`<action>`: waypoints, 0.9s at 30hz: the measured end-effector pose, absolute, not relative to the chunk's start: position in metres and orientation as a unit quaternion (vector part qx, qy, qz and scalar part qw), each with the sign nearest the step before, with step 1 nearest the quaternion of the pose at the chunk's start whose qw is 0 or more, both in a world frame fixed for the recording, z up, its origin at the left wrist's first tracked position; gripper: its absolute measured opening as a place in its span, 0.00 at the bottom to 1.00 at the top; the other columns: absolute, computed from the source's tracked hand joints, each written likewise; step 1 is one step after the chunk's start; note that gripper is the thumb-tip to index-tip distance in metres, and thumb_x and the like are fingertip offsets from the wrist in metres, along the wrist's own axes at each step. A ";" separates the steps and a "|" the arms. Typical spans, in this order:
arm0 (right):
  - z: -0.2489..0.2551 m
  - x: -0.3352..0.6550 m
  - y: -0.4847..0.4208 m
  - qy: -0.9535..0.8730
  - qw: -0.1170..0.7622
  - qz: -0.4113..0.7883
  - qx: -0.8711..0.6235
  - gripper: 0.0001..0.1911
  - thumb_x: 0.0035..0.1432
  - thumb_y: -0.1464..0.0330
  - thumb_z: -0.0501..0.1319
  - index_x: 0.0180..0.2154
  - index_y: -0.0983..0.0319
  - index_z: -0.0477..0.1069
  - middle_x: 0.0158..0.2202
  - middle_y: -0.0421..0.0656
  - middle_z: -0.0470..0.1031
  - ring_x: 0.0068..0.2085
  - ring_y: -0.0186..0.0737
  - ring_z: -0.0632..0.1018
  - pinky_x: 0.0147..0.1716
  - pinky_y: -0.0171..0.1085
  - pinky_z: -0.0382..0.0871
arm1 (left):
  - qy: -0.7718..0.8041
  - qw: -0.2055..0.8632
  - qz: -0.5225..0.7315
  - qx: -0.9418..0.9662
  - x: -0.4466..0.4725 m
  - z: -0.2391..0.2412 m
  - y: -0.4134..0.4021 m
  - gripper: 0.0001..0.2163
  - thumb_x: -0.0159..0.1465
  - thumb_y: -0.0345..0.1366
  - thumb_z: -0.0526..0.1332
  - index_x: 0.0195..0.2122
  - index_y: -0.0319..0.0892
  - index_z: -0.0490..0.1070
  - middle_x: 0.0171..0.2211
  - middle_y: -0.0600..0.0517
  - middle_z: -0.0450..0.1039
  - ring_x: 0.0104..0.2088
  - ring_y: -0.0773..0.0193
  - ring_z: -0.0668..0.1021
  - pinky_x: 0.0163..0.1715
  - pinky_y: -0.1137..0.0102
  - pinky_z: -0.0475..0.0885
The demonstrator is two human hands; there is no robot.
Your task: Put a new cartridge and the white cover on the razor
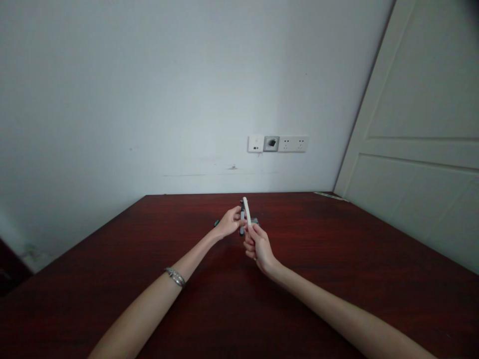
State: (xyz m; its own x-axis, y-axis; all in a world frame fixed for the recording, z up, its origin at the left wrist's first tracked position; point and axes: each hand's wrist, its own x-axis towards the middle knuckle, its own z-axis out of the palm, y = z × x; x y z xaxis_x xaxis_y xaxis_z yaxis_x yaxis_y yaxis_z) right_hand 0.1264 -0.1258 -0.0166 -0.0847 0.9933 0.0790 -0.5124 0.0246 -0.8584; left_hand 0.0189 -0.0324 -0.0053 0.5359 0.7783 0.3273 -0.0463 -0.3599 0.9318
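My left hand (230, 223) is closed on a slim grey-and-black tool (242, 217), held upright; its exact kind is too small to tell. In my right hand (259, 244) a slightly curved white stick (247, 210) is pinched near its lower end, pointing up and away from me. The white stick's upper end meets or overlaps the top of the grey-and-black tool; whether they touch is unclear. Just behind my right hand lies a small greyish flat item (255, 221), partly hidden by the hands and the stick.
A small dark green object (216, 223) lies left of my left hand on the dark red wooden table (318, 259). A thin pale strip (329, 196) lies at the far right corner. Behind the table is a white wall with sockets (293, 144); a pale panelled door (422, 144) stands at right.
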 end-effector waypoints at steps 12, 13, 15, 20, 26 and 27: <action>-0.015 0.123 -0.130 -0.413 0.575 0.633 -0.313 0.18 0.46 0.54 0.61 0.31 0.59 0.58 0.15 0.28 0.49 0.14 0.22 0.48 0.11 0.25 0.35 | 0.260 0.516 0.415 0.702 0.020 -0.003 -0.032 0.10 0.50 0.29 0.60 0.32 0.40 0.59 0.19 0.61 0.61 0.15 0.74 0.67 0.16 0.78 0.61; -0.014 0.123 -0.131 -0.413 0.575 0.634 -0.312 0.18 0.46 0.54 0.61 0.31 0.59 0.58 0.15 0.28 0.49 0.14 0.22 0.48 0.11 0.25 0.35 | 0.261 0.520 0.415 0.700 0.020 -0.003 -0.031 0.11 0.50 0.30 0.60 0.32 0.40 0.58 0.19 0.61 0.61 0.15 0.74 0.67 0.16 0.78 0.61; -0.012 0.123 -0.130 -0.406 0.588 0.630 -0.304 0.18 0.46 0.55 0.61 0.30 0.59 0.58 0.15 0.28 0.49 0.14 0.22 0.48 0.11 0.24 0.35 | 0.261 0.515 0.413 0.705 0.020 -0.003 -0.030 0.12 0.50 0.30 0.61 0.32 0.40 0.58 0.20 0.60 0.62 0.17 0.74 0.68 0.17 0.78 0.61; -0.009 0.125 -0.129 -0.398 0.590 0.636 -0.299 0.19 0.45 0.55 0.62 0.30 0.59 0.58 0.15 0.27 0.48 0.14 0.22 0.47 0.12 0.25 0.35 | 0.259 0.493 0.418 0.718 0.019 -0.006 -0.028 0.11 0.50 0.29 0.61 0.30 0.40 0.57 0.19 0.61 0.60 0.17 0.76 0.67 0.17 0.80 0.59; -0.004 0.126 -0.132 -0.404 0.587 0.638 -0.292 0.18 0.46 0.56 0.62 0.30 0.59 0.58 0.15 0.27 0.49 0.14 0.22 0.47 0.12 0.25 0.34 | 0.255 0.509 0.405 0.716 0.019 -0.003 -0.032 0.11 0.51 0.30 0.61 0.32 0.39 0.59 0.20 0.60 0.63 0.18 0.75 0.68 0.18 0.79 0.62; -0.003 0.127 -0.131 -0.402 0.595 0.632 -0.292 0.18 0.46 0.56 0.62 0.29 0.59 0.57 0.15 0.27 0.49 0.14 0.22 0.47 0.12 0.25 0.34 | 0.254 0.507 0.407 0.716 0.018 -0.003 -0.032 0.11 0.51 0.31 0.62 0.32 0.39 0.59 0.21 0.59 0.65 0.19 0.74 0.70 0.19 0.79 0.63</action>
State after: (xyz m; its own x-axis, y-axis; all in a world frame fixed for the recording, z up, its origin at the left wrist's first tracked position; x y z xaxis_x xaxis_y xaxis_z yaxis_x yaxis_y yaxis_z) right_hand 0.1266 -0.1314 -0.0027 -0.1221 0.9865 0.1091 -0.5173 0.0305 -0.8553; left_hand 0.0179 -0.0325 -0.0027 0.5392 0.7771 0.3245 -0.0492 -0.3556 0.9334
